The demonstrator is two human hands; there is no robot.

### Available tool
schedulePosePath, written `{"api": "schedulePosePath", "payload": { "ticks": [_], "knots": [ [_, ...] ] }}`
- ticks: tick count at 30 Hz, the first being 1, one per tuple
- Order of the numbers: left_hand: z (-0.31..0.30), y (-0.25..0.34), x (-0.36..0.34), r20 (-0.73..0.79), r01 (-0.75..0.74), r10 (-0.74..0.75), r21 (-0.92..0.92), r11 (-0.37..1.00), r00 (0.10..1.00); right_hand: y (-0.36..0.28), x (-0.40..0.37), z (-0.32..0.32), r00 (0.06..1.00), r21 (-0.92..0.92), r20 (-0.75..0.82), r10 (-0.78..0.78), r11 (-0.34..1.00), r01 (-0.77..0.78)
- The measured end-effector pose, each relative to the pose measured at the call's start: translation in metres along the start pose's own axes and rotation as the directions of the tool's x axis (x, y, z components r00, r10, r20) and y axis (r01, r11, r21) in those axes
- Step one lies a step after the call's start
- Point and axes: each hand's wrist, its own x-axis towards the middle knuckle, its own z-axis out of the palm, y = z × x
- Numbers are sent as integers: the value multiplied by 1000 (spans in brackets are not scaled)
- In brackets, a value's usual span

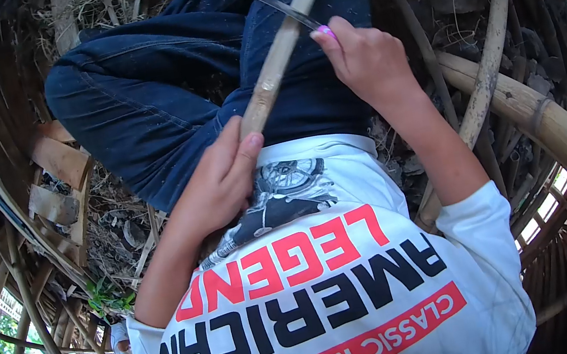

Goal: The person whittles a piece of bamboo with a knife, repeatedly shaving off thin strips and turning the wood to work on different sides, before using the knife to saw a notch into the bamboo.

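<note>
My left hand [227,175] is closed around the near end of a long, pale bamboo strip [271,78], close to my waist. The strip slants up and away to the right over my jeans and leaves the top of the view. In my right hand [370,57] is a knife with a pink handle [327,32], gripped in a fist. The knife's narrow metal blade [276,4] crosses the strip at an angle, its tip pointing to the upper left. A lighter patch shows on the strip below the blade.
I sit cross-legged in dark jeans [129,105] on ground strewn with dry debris. A thick bamboo pole [524,110] and a thinner branch [494,44] stand to my right. Cut bamboo pieces [59,158] and a small green plant [110,296] are at my left, near slatted walls.
</note>
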Motion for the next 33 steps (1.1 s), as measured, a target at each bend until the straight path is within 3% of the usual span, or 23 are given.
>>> {"api": "schedulePosePath", "payload": {
  "ticks": [4, 6, 12, 14, 16, 21, 23, 33],
  "knots": [
    [-1, -5, -2, 4, -42, 42, 7, 999, 999, 3, -7, -1, 1000, 14, 30, 3, 1000, -3],
    [0, -12, 3, -41, -132, 136, 87, 987, 990, 0, 1, 0, 1000, -26, 23, -1, 1000, 2],
    [0, 1, -3, 26, 2, -1, -36, 999, 1000, -2, -6, 6, 999, 38, -14, 45, 998, -45],
    [0, -12, 1, 29, -57, 58, -53, 997, 998, 2, -7, 7, 999, 99, -11, 41, 994, -40],
    [1, -9, 6, -25, -113, 114, 25, 993, 993, 2, -1, 9, 999, 18, -20, 45, 999, -44],
    [2, 2, 0, 1, 28, -28, -79, 996, 1000, -4, 6, 9, 998, 98, -44, 39, 995, -34],
    [1, 0, -1, 14, 23, -22, -68, 997, 1000, -4, -4, 4, 995, 91, 7, 98, 991, -98],
    [1, -3, -1, 3, 26, -26, -108, 994, 1000, 1, 7, 9, 999, 73, -35, 36, 997, -34]
  ]
}}
